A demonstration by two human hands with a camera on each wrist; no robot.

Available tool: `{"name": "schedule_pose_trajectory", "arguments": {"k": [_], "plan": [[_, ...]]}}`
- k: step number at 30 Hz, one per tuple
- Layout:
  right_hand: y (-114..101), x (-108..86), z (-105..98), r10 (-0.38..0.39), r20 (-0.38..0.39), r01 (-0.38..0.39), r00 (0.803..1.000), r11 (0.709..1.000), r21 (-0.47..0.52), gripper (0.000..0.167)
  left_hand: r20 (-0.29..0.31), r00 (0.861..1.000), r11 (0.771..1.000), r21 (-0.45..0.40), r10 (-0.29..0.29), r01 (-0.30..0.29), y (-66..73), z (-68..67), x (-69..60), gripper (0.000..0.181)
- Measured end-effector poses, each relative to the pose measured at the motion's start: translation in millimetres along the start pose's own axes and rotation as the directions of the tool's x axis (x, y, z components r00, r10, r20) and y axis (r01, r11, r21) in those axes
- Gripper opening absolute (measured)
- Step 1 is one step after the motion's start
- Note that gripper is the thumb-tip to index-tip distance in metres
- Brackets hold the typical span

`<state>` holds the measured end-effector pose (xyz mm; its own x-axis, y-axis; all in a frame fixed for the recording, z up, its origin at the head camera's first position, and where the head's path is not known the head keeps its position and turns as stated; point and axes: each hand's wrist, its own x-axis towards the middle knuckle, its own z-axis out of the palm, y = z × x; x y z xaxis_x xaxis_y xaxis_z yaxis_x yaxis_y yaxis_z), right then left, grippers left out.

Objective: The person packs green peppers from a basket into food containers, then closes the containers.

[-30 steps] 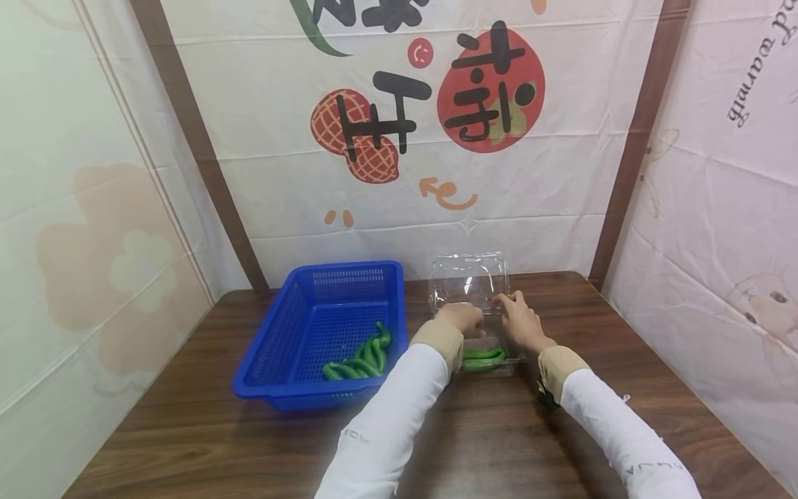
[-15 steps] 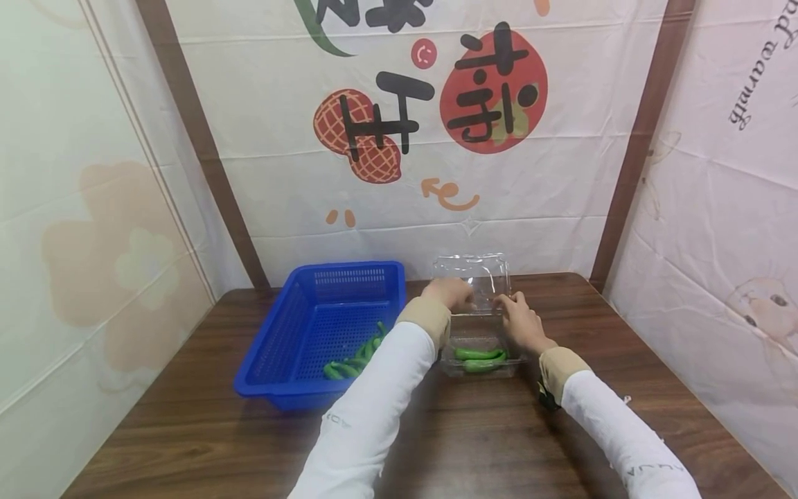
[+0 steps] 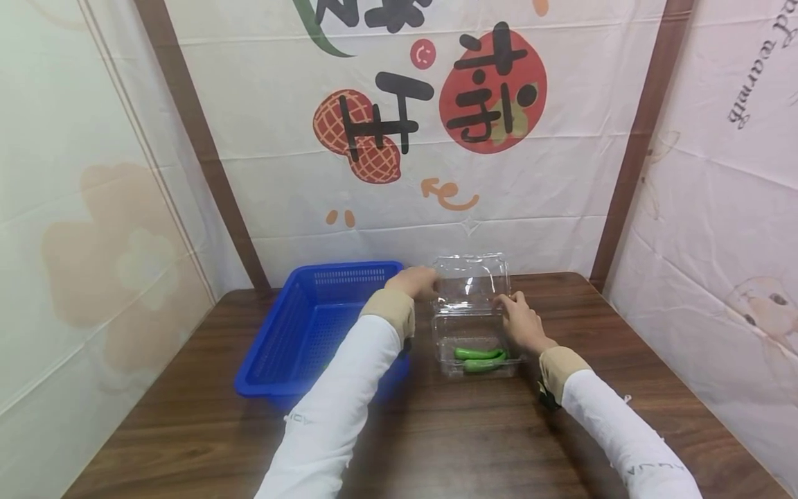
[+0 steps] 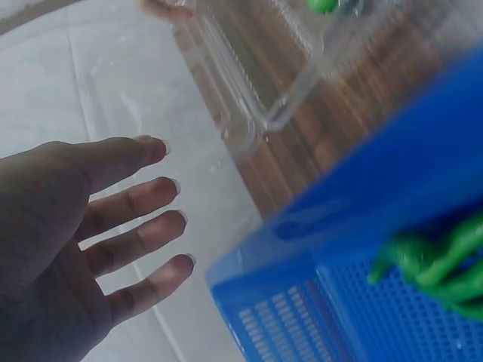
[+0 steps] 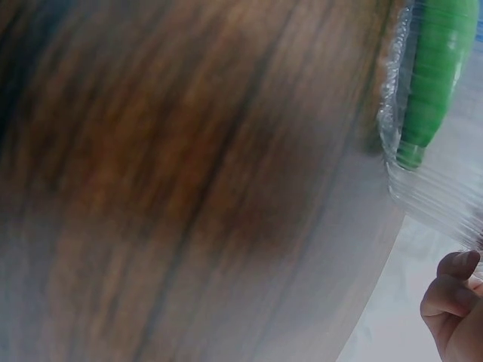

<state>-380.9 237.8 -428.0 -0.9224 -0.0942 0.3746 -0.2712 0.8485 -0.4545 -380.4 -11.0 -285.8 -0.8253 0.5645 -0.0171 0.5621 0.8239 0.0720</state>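
Note:
My left hand [image 3: 413, 283] is over the far right corner of the blue plastic basket [image 3: 252, 367]. In the left wrist view its fingers are spread and hold nothing. Green peppers [image 4: 445, 264] lie in that basket; my left arm mostly covers them in the head view. To its right stands a clear plastic clamshell box [image 3: 445, 326] with its lid [image 3: 467, 274] raised. A few green peppers [image 3: 485, 364] rest near the front of the box. My right hand [image 3: 525, 324] pinches the box's right edge around the hinge, thumb and fingers bent in the right wrist view.
Everything stands on a brown wood-grain table [image 3: 474, 436]. A white printed cloth [image 3: 280, 194] hangs right behind the table's back edge, with more cloth at both sides. The basket's raised wall stands close to the box's left side.
My left hand has moved left, out of the clamshell box, past the lid to the basket's far corner. My right hand has kept its hold on the box edge.

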Motion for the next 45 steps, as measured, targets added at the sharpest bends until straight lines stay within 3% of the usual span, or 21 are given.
{"name": "schedule_pose_trajectory", "arguments": {"k": [5, 12, 18, 22, 30, 33, 39, 45], "plan": [[0, 0.4, 0, -0.008, -0.008, 0.008, 1.0, 1.0, 0.0, 0.028, 0.005, 1.0, 1.0, -0.026, 0.003, -0.003, -14.7, -7.1, -12.3, 0.011], [2, 1.5, 1, -0.013, -0.007, 0.013, 1.0, 1.0, -0.003, 0.027, 0.077, 0.995, 0.996, -0.06, -0.059, 0.063, -33.6, -7.7, -26.3, 0.021], [1, 0.7, 0, -0.017, -0.009, 0.017, 1.0, 1.0, 0.0, 0.027, 0.117, 0.992, 0.994, -0.09, -0.044, 0.055, -48.7, -11.3, -38.6, 0.019], [0, 0.8, -1, -0.025, -0.005, 0.025, 1.0, 1.0, 0.0, 0.026, 0.179, 0.983, 0.994, -0.096, -0.028, 0.046, -58.1, -14.2, -48.6, 0.015], [2, -0.1, 0, -0.015, -0.007, 0.015, 1.0, 1.0, -0.001, 0.026, 0.243, 0.968, 0.988, -0.115, -0.068, 0.099, -74.5, -12.3, -67.2, 0.013], [2, -0.7, 2, -0.014, -0.002, 0.014, 1.0, 1.0, 0.0, 0.026, 0.316, 0.945, 0.981, -0.145, -0.078, 0.13, -78.8, -7.1, -74.9, 0.009], [2, -0.2, 3, -0.019, -0.001, 0.019, 1.0, 1.0, -0.004, 0.024, 0.485, 0.866, 0.96, -0.163, -0.123, 0.228, -81.9, -3.4, -86.1, 0.014], [1, 0.8, 0, -0.015, 0.0, 0.015, 1.0, 1.0, -0.005, 0.024, 0.591, 0.802, 0.958, -0.171, -0.088, 0.231, -81.4, -0.1, -90.2, 0.014]]}}
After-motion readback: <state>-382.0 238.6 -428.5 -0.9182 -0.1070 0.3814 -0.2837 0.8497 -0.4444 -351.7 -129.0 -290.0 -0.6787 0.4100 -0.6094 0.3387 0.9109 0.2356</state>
